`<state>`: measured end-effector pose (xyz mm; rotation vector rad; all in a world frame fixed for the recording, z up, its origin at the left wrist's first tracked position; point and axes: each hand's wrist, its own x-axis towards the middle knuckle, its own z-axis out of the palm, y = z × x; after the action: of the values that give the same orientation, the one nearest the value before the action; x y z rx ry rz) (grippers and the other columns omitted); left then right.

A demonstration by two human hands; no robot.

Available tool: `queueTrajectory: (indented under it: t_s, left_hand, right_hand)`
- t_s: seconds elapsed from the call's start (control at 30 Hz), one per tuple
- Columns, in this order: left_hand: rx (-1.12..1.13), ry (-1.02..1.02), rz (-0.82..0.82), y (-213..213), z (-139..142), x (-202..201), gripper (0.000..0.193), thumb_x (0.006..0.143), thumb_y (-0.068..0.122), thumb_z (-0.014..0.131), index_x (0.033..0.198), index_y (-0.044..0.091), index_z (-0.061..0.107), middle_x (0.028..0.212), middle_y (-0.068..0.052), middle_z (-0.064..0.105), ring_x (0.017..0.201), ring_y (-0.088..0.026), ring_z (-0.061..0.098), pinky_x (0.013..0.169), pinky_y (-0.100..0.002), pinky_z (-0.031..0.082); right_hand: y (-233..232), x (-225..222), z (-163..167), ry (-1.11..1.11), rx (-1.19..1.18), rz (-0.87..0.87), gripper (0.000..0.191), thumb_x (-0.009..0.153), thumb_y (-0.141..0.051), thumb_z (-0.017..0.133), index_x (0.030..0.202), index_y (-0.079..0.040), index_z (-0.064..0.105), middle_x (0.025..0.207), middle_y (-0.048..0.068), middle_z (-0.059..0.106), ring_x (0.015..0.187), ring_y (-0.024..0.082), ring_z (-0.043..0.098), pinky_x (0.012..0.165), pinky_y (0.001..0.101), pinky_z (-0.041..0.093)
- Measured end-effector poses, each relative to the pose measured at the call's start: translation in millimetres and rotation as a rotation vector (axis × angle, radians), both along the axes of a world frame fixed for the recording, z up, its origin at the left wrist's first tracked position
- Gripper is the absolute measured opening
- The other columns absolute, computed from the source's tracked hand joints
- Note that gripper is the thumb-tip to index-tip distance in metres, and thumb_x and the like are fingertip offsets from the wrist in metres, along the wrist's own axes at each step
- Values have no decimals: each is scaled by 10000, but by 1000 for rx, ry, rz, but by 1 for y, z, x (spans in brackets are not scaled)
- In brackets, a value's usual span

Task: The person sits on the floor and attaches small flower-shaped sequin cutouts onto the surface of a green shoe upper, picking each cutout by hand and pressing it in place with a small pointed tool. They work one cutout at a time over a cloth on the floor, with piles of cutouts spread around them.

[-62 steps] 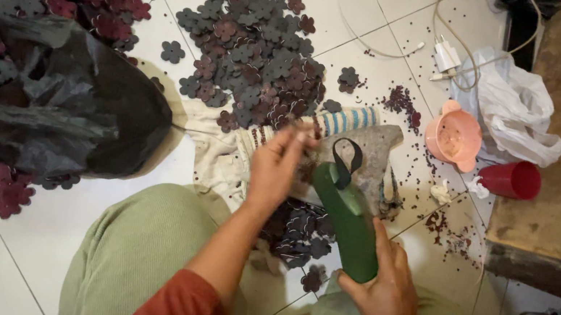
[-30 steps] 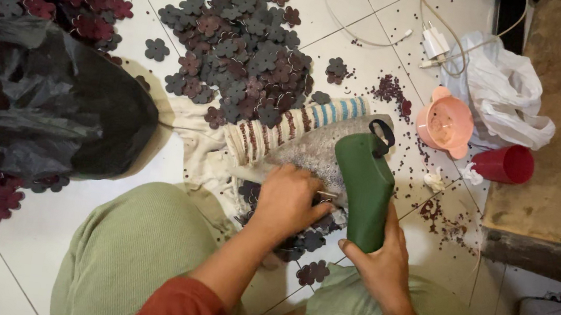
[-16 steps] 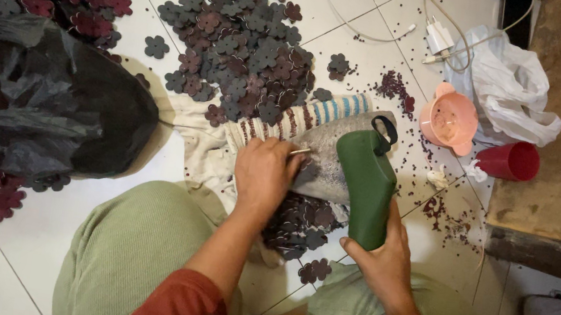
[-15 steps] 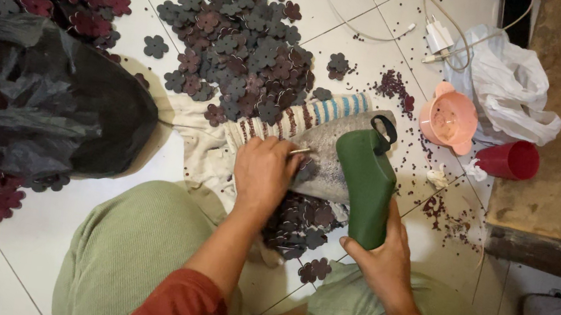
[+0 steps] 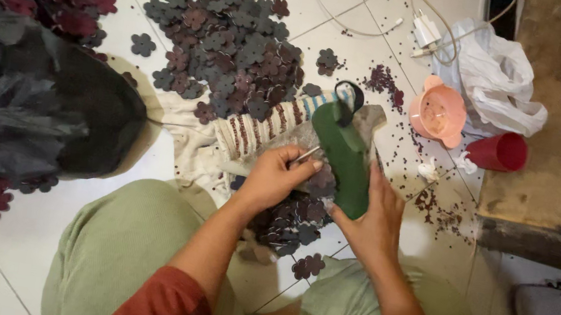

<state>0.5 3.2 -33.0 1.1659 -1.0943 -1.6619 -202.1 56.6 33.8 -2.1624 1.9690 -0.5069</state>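
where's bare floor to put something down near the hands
Bare tile lies lower left, between the black bag and the knee, and top centre between the flower pile and the cable. It is crowded around both hands and by the pink bowl.

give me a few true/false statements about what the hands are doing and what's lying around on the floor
1. The right hand holds a green tool. True.
2. The left hand rests flat on the black plastic bag. False: it pinches a thin metal piece next to the green tool, away from the bag.
3. A pink cup and a red cup sit close together by the white plastic bag. True.
4. The flower-shaped cutouts are stacked inside the pink cup. False: they lie in a heap on the white tiles.
5. A striped cloth lies under the hands' work. True.
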Motion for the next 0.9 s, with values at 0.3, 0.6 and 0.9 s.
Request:
queueTrajectory:
  t_s: [0.3, 0.6, 0.9]
  left_hand:
    - [-29, 25, -130, 2, 0, 3, 267, 932, 297, 732, 970, 35, 770, 780, 86, 686, 721, -8, 562, 640, -224, 484]
    - [-224, -631, 153, -7, 28, 20, 297, 872, 390, 747, 978, 117, 797, 788, -117, 719, 719, -299, 688, 662, -431, 526]
    - [-425, -806, 174, 5, 40, 15, 240, 849, 331, 748, 986, 141, 804, 911, -111, 732, 876, -341, 675, 754, -466, 530]
  right_hand:
    - [24, 17, -20, -616, 161, -119, 577, 846, -112, 769, 1380, -19, 572, 1110, 117, 721, 852, 128, 694, 740, 281, 567]
    - [18, 11, -31, -576, 152, -113, 205, 903, -130, 762, 1031, 23, 717, 799, 60, 768, 672, 77, 728, 590, 246, 571]
    - [19, 12, -28, -591, 229, -142, 207, 917, -142, 745, 1045, 20, 748, 742, 76, 760, 628, 97, 699, 566, 265, 557]
